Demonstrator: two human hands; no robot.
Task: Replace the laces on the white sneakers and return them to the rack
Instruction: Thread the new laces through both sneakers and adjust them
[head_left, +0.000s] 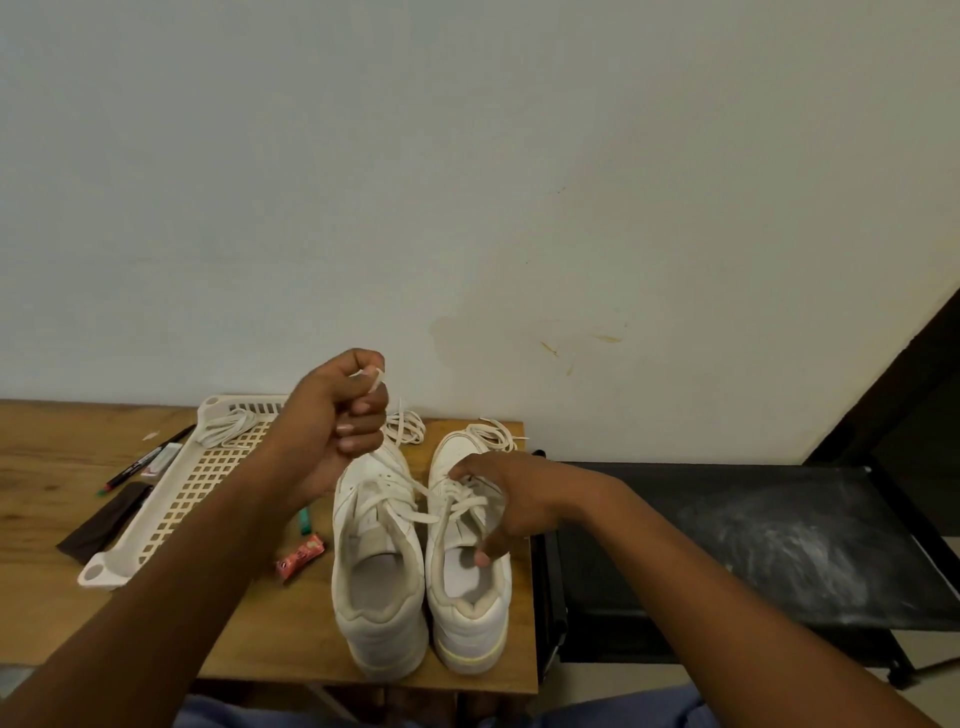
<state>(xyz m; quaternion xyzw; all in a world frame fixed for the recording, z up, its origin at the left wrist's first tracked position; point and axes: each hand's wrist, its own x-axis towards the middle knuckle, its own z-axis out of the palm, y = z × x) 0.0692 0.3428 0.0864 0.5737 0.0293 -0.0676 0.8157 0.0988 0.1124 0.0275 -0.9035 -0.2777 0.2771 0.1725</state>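
Two sneakers (382, 561) (470, 561) stand on one bench (41, 493), with one tray (176, 499), two pens (143, 460) and two wrappers (300, 564) (305, 521). Three loose lace bundles (228, 423) (408, 428) (491, 434) lie there, and two hands (332, 421) (506, 506) are in view.

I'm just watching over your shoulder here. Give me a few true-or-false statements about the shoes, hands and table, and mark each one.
1. The left hand pinches a lace and holds it raised above the sneakers. True.
2. The right hand lies flat on the black stand. False: it rests on the right sneaker, thumb at the shoe's opening.
3. The sneakers sit inside the plastic tray. False: they stand on the wooden table, beside the tray.
4. A bundle of laces lies in the tray. True.
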